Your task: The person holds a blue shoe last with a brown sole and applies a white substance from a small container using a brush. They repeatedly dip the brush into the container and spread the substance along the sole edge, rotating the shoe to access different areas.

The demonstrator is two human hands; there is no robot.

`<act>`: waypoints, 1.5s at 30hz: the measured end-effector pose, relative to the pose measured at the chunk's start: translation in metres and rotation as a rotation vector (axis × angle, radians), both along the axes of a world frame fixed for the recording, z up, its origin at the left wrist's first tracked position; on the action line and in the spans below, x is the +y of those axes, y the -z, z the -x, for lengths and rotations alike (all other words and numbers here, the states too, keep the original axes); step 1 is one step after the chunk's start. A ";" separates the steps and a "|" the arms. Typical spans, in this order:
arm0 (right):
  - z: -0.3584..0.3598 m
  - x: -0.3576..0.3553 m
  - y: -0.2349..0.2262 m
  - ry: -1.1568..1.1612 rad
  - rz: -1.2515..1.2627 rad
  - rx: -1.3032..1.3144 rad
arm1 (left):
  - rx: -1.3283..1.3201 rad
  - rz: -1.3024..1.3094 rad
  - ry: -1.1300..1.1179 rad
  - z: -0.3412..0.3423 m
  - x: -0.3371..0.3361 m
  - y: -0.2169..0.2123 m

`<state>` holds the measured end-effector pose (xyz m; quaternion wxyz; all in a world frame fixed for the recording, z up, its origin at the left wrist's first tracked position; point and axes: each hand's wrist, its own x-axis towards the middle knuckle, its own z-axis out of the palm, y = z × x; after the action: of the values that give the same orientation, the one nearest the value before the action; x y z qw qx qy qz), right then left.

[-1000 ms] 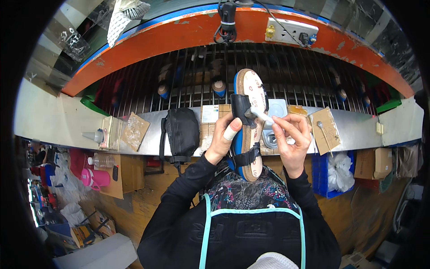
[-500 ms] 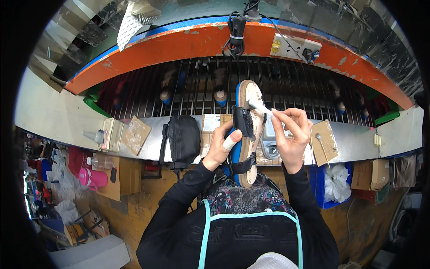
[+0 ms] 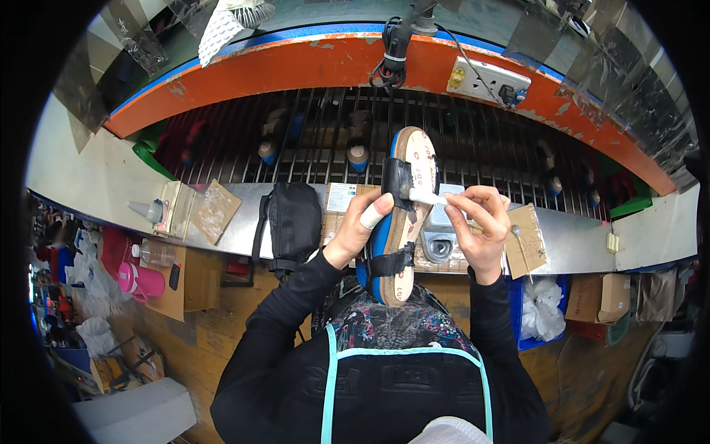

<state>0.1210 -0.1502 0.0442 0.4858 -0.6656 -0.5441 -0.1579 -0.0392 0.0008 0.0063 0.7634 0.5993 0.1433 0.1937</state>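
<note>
A sandal point(image 3: 420, 159) with a pale printed footbed, a cork-brown edge, a blue underside and black straps stands lengthwise in front of me. My left hand point(image 3: 355, 231) is closed round its left side, the wrapped thumb next to the upper black strap point(image 3: 396, 182). Between the thumb and fingers of my right hand point(image 3: 482, 233) is a small white brush point(image 3: 429, 197). Its head touches the inner edge of that strap, over the footbed. A lower black strap point(image 3: 390, 264) crosses the sandal nearer to me. Below the right fingers, a grey metal container point(image 3: 438, 250) sits on the bench.
Behind the bench point(image 3: 584, 248) runs a rack of metal rods point(image 3: 310, 159) carrying more footwear, under an orange beam point(image 3: 296, 74). A black bag point(image 3: 292, 226) lies left; a cardboard piece point(image 3: 526, 255) with a stick lies right. Beneath stands a blue bin point(image 3: 543, 325).
The white brush has moved from the footbed beyond the upper strap down to that strap's inner edge. My left hand keeps its hold on the sandal. The whole view has shifted slightly.
</note>
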 end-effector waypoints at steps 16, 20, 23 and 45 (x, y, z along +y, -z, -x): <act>0.031 -0.022 0.034 -0.083 0.031 0.566 | -0.107 0.336 -0.066 -0.024 -0.016 0.002; 0.036 -0.020 0.037 -0.065 0.016 0.605 | -0.064 0.321 -0.081 -0.022 -0.017 0.009; 0.035 -0.014 0.034 0.010 0.022 0.583 | 0.005 0.333 -0.069 -0.021 -0.017 0.013; 0.007 -0.002 0.035 0.023 0.074 0.239 | 0.056 0.180 -0.180 -0.026 0.002 0.005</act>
<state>0.1136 -0.1524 0.0091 0.5206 -0.7031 -0.4803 -0.0629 -0.0130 0.0024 0.0013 0.7893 0.5185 0.2343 0.2309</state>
